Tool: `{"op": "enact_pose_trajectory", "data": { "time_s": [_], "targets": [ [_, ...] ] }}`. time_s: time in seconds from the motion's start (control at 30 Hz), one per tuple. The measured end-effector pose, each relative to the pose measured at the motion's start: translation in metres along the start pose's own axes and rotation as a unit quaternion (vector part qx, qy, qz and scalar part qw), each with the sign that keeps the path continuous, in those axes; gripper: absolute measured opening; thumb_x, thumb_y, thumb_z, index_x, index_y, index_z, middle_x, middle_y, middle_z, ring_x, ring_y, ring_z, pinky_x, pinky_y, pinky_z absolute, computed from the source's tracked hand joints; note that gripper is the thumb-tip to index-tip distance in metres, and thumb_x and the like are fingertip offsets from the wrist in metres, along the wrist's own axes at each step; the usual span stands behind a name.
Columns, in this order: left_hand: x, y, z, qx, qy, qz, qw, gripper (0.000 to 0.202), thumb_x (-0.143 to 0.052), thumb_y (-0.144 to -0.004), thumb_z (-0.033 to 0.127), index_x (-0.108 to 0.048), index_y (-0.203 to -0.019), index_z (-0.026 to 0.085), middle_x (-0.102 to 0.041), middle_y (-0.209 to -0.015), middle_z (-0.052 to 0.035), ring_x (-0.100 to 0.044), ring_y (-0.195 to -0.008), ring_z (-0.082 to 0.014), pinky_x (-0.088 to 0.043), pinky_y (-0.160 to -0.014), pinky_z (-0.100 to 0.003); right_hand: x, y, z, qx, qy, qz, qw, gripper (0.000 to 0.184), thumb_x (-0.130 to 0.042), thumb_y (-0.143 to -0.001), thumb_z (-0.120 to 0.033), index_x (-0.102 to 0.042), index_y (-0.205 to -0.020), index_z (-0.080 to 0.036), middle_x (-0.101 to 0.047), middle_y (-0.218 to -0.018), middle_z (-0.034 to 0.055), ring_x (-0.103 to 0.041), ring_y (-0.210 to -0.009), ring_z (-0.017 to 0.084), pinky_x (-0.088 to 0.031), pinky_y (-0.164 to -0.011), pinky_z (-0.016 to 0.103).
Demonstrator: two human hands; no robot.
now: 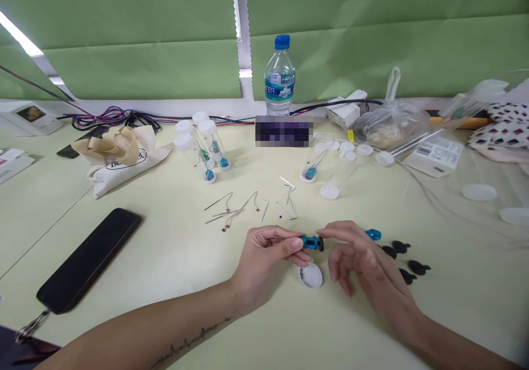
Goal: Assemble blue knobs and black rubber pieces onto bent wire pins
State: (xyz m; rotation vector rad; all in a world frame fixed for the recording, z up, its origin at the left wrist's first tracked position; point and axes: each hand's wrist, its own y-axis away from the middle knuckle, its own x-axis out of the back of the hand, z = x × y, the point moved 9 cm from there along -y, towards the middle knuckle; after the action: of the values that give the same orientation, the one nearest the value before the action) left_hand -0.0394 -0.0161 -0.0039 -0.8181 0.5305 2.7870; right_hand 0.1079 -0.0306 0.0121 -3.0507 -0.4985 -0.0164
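Note:
My left hand (pixel 270 251) pinches a small blue piece with a black end (pixel 312 243) between thumb and fingers, and a thin bent wire (pixel 266 230) lies across its fingers. My right hand (pixel 355 254) touches the black end of that piece with its forefinger; its other fingers curl loosely downward. A white cap (pixel 311 275) lies on the table just under both hands. Another blue piece (pixel 373 234) sits behind my right hand. Several small black parts (pixel 407 257) lie to its right. Several bent wires (pixel 248 205) lie scattered beyond my hands.
Capped clear tubes with blue and green pieces (pixel 204 147) stand at the back left, more tubes and white caps (pixel 339 163) to the right. A water bottle (pixel 280 75), a cloth bag (pixel 122 158), a plastic bag (pixel 388 125) and cables line the back. A black phone (pixel 88 260) lies left.

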Motion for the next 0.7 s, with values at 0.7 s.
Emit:
{"op": "enact_pose_trajectory", "data": {
  "time_s": [0.7],
  "targets": [
    [0.0004,-0.0006,-0.0009,-0.001,0.003,-0.003,1.000,0.009,-0.077,-0.075,0.022,-0.075,-0.076,0.013,-0.074,-0.065,-0.0056,-0.069,-0.059,-0.0126,-0.056,-0.064,-0.023,0.0001,-0.0001,0.0012,-0.001,-0.002,-0.007,1.000,0.044,-0.030,-0.098,-0.050,-0.058,-0.124,-0.030,-0.042,-0.117,0.0085,-0.057,-0.065,0.015,-0.045,-0.042,0.029]
  ]
}}
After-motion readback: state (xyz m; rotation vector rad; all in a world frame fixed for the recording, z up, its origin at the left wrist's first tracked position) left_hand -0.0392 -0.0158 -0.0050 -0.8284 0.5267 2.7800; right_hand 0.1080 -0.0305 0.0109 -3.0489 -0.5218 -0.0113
